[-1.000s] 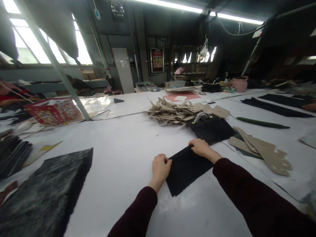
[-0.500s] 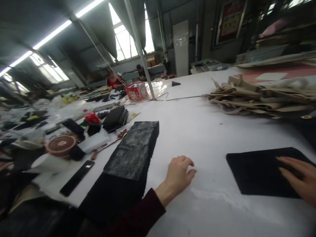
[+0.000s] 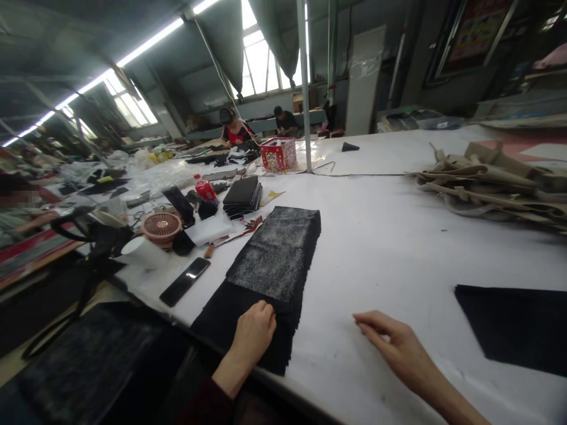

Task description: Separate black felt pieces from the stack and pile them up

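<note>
Here I am, looking over a broad white surface to a slim upright pole, and beyond it runs a dim grey wall! Daylight blazes through the tall window between drooping dark curtains; tube lights streak overhead, a pale panel stands upright, and a framed poster blurs at upper right.

A dark maroon sleeve shows; both hands are bare.
</note>
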Demonstrator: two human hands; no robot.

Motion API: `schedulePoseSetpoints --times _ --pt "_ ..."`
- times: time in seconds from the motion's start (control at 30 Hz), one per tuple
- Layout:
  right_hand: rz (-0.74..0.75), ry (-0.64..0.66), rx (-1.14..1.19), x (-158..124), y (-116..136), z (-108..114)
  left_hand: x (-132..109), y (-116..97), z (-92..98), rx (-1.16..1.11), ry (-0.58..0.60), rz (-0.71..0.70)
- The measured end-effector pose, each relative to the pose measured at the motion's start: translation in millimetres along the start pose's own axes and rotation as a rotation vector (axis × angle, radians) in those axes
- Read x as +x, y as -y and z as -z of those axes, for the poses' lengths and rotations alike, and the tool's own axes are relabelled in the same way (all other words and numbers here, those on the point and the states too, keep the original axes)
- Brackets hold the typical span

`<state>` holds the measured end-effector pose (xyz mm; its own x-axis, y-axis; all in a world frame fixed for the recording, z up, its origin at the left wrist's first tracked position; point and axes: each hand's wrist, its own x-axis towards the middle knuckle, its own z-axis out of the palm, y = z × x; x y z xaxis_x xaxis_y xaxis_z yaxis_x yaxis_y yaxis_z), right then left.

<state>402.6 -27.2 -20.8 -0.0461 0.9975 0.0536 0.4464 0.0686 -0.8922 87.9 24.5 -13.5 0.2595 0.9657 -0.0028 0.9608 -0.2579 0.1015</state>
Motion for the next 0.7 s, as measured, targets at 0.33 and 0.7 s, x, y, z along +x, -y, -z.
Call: schedulePoseSetpoints --times 0.33,0.7 --pt "0.403 0.205 -0.181 45.2 52.6 -125.1 8.4 30.6 -1.1 -0.779 -0.043 0.050" --pt "0.457 0.180 -0.444 43.0 39.2 -142.6 -7.1 142.5 23.0 -1.573 -0.344 0.500"
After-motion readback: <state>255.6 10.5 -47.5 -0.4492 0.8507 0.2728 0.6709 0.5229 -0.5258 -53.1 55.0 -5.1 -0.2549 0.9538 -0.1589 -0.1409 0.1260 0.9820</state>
